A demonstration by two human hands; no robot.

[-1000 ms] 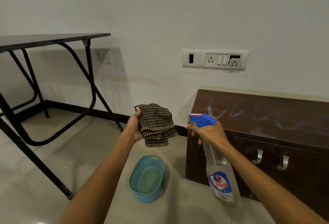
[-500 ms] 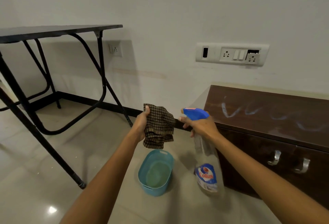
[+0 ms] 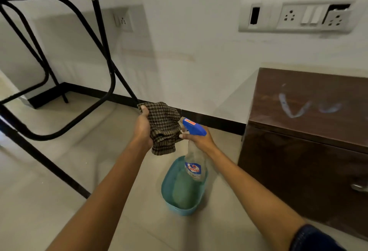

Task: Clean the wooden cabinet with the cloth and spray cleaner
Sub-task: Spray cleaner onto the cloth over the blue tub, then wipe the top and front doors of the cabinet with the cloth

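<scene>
the left hand (image 3: 143, 129) holds a bunched checked cloth (image 3: 164, 127) up in the air, its thumb pressed on the cloth's upper left edge and the other fingers hidden behind the folds, so only the clamp of thumb against fabric can be seen. the cloth hangs down past the heel of that hand.

the right hand (image 3: 200, 140) is wrapped around the neck of a spray bottle (image 3: 194, 161), fingers curled together under the blue trigger head (image 3: 194, 126); the fingertips (image 3: 182, 136) point left and almost touch the cloth's right edge. the nozzle sits just above those fingertips and faces the cloth. the clear body of the bottle hangs below the fist, tilted a little, with a blue and red label near its lower end.

straight below both hands a blue tub (image 3: 171, 179) stands on the tiled floor (image 3: 59, 171); the bottle's lower end overlaps it in view.

the cabinet (image 3: 302, 151) stands to the right of the right hand's knuckles, well apart from both hands, against the wall. its dark top carries pale smeared streaks (image 3: 294, 109). a metal handle (image 3: 358, 187) shows on its front at the frame's edge.

beyond the left thumb, a black table (image 3: 103, 51) stands on bent tube legs. a switch panel (image 3: 296, 16) is on the wall above the cabinet.
</scene>
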